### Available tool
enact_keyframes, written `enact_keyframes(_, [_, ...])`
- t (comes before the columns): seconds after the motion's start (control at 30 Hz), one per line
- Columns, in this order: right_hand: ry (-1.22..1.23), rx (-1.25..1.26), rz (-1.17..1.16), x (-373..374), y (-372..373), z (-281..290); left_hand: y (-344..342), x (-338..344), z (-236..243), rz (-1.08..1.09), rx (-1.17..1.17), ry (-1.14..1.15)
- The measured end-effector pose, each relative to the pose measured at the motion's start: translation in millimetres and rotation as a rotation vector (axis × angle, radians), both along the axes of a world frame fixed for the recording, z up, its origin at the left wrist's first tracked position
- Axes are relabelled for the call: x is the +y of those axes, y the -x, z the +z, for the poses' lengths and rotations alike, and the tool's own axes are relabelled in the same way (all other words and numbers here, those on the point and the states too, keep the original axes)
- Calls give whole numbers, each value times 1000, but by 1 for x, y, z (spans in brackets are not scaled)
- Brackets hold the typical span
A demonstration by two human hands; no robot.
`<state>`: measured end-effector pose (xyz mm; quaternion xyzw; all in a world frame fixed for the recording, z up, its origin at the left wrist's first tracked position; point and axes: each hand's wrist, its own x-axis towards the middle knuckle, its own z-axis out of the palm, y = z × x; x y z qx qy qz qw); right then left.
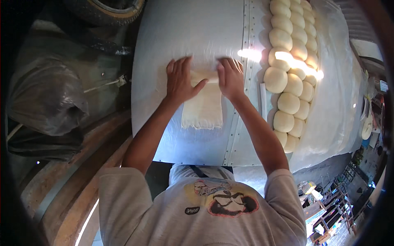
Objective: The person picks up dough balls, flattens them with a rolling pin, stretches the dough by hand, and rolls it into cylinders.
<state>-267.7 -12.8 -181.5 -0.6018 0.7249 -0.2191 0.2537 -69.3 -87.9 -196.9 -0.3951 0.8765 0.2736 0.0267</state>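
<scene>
A flattened, pale sheet of dough (pixel 204 107) lies on the metal work table (pixel 180 37) in front of me. Its far end is rolled up under my palms. My left hand (pixel 179 80) presses on the left part of that roll, fingers spread. My right hand (pixel 230 77) presses on the right part, fingers together and pointing away from me. The near edge of the sheet is ragged and lies flat on the table.
Several round dough balls (pixel 289 78) sit in two rows on a clear plastic sheet (pixel 340 82) along the table's right side. A dark sack (pixel 45 98) and a tyre (pixel 106 10) lie left of the table. Shelving and clutter stand at lower right.
</scene>
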Motion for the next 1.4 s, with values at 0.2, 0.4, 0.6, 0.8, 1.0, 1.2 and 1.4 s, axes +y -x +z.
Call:
enact_keyframes(0.2, [25,380,249,139,-49,-49,-79,102,-31,-276,91,154])
enact_keyframes(0.4, [-115,44,178,134,-19,-5,-98,107,-18,-166,213,291])
enact_keyframes(0.6, [303,398,37,164,-74,-52,-74,142,-28,-63,304,364])
enact_keyframes(0.8, [54,331,317,257,-76,-30,-142,207,-10,-263,73,286])
enact_keyframes(1.0, [284,321,116,243,-101,-30,-117,217,-14,-72,172,410])
enact_keyframes(1.2, [215,269,52,265,-118,-19,-115,233,6,-14,135,375])
enact_keyframes(1.4, [170,451,65,158,-95,15,-83,146,28,-109,-158,212])
